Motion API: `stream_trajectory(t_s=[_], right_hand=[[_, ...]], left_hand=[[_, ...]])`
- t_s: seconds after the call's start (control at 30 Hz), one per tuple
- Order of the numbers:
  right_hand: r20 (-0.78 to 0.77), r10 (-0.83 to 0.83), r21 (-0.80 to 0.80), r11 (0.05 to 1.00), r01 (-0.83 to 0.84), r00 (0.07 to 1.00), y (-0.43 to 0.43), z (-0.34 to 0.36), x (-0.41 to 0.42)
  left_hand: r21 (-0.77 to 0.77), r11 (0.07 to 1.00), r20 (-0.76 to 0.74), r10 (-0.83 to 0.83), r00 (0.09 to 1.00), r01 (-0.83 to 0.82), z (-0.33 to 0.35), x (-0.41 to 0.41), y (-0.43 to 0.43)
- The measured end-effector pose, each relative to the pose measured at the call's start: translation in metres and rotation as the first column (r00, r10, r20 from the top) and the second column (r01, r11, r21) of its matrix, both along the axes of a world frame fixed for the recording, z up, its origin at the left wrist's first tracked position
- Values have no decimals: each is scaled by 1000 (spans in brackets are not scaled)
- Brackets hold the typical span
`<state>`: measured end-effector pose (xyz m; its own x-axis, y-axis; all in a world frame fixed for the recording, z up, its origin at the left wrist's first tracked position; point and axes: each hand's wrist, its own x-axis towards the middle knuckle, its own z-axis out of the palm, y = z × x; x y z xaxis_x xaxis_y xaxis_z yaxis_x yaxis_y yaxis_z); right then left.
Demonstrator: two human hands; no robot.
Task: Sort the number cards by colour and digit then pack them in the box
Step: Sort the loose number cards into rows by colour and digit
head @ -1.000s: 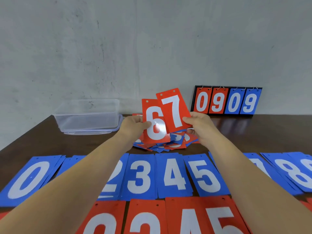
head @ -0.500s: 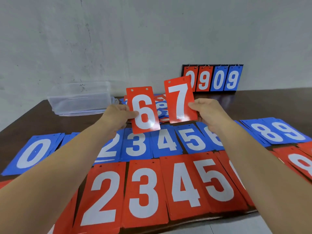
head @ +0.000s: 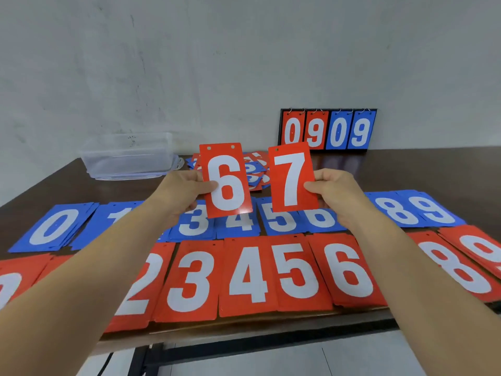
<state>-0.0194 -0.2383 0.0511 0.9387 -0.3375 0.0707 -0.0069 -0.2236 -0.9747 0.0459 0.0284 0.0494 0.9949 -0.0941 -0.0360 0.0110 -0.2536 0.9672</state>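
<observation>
Looking across a dark brown table [head: 433, 169] to a scuffed grey wall [head: 217, 63], seeing a black metal frame [head: 271, 344] and pale floor [head: 244, 367] beneath its near edge

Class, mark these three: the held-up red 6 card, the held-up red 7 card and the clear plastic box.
held red 6 card [head: 226, 183], head view, middle of its face.
held red 7 card [head: 292, 177], head view, middle of its face.
clear plastic box [head: 127, 156], head view, front wall.
</observation>
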Motion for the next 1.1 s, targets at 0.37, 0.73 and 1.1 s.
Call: stream_trajectory(t_s=[0.37, 0.73, 1.1], right_hand=[[-4, -73, 52, 996, 73, 997, -80, -12, -78], [-96, -142, 0, 990, 143, 985, -149, -32, -138], [-88, -276, -640, 752, 158, 957, -131, -70, -154]], left_hand=[[-46, 998, -100, 32, 994, -37, -31, -76, -71], [43, 998, -83, -36, 996, 40, -38, -139, -167], [745, 641, 269, -32, 963, -186, -64, -153, -199]])
